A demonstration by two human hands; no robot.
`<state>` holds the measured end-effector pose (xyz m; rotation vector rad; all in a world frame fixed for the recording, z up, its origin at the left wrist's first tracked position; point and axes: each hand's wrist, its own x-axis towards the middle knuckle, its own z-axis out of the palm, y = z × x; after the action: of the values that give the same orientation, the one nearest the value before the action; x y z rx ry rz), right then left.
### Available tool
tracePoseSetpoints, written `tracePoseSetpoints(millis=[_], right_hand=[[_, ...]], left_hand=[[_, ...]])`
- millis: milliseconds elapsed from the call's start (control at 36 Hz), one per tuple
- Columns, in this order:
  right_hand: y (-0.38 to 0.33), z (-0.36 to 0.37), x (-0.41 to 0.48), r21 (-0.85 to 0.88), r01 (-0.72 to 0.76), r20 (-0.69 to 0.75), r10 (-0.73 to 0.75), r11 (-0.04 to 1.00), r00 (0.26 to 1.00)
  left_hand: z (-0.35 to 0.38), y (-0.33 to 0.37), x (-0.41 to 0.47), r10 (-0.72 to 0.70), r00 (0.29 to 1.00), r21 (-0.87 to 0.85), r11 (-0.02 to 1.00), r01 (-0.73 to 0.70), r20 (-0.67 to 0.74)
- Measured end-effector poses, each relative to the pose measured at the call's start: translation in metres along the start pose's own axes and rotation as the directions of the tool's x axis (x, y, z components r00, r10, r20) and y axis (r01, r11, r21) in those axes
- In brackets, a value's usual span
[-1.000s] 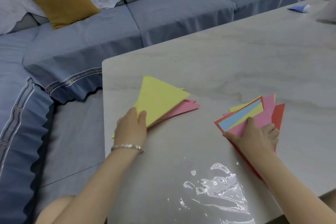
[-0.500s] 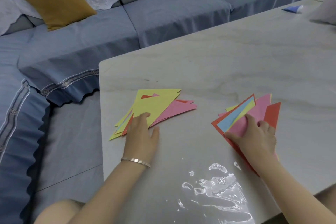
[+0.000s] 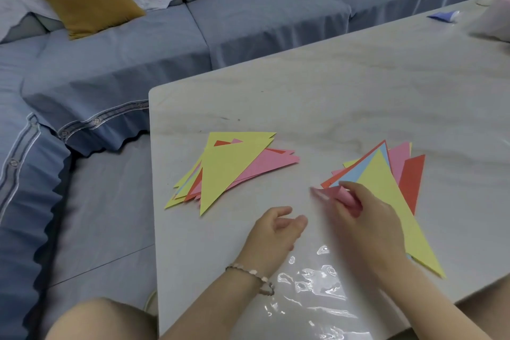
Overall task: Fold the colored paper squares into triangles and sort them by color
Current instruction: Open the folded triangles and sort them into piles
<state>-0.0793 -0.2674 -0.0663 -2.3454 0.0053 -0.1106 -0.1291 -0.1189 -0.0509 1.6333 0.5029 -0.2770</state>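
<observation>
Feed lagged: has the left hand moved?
Yes. Left hand came off the yellow-topped pile of folded paper triangles, back toward the pale marble table's near edge.

A single wide-angle view looks from the person's head, forward and steeply down onto the table [image 3: 358, 85]. It sits close over the table's near edge, so both forearms enter from the bottom of the frame. The left hand [image 3: 273, 232] and the right hand [image 3: 367, 218], which pinches a pink paper [image 3: 342, 193], lie just below the middle. The table's far left corner falls mid-left, and the tabletop runs out of frame on the right. Beyond the far edge, a sofa [image 3: 248, 22] fills the top.
</observation>
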Motion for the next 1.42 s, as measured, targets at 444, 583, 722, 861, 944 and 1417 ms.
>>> tracePoseSetpoints(millis=[444, 583, 722, 861, 944, 1417], right_hand=[[-0.023, 0.026, -0.041, 0.135, 0.376, 0.393, -0.398, 0.917, 0.829], [-0.018, 0.027, -0.046, 0.239, 0.283, 0.506, -0.368, 0.929, 0.780], [-0.013, 0.020, -0.046, 0.369, 0.156, 0.487, -0.333, 0.916, 0.808], [-0.002, 0.015, -0.032, 0.304, 0.377, 0.459, -0.481, 0.875, 0.747], [0.011, 0.022, -0.023, 0.127, 0.610, 0.422, -0.599, 0.782, 0.680], [0.023, 0.061, -0.031, -0.230, 0.756, 0.544, -0.563, 0.613, 0.622]], left_hand=[[-0.008, -0.005, 0.001, -0.042, 0.998, -0.355, 0.935, 0.024, -0.045], [-0.013, -0.010, -0.001, -0.013, 0.999, -0.310, 0.950, 0.024, 0.038], [-0.026, -0.015, 0.001, 0.020, 0.998, -0.203, 0.979, -0.008, 0.055], [-0.047, -0.007, 0.017, 0.045, 0.987, 0.040, 0.998, -0.051, 0.152], [-0.061, 0.009, 0.037, 0.090, 0.965, 0.358, 0.917, -0.176, 0.245], [-0.045, -0.005, 0.061, 0.745, 0.625, 0.852, 0.151, -0.502, 0.236]])
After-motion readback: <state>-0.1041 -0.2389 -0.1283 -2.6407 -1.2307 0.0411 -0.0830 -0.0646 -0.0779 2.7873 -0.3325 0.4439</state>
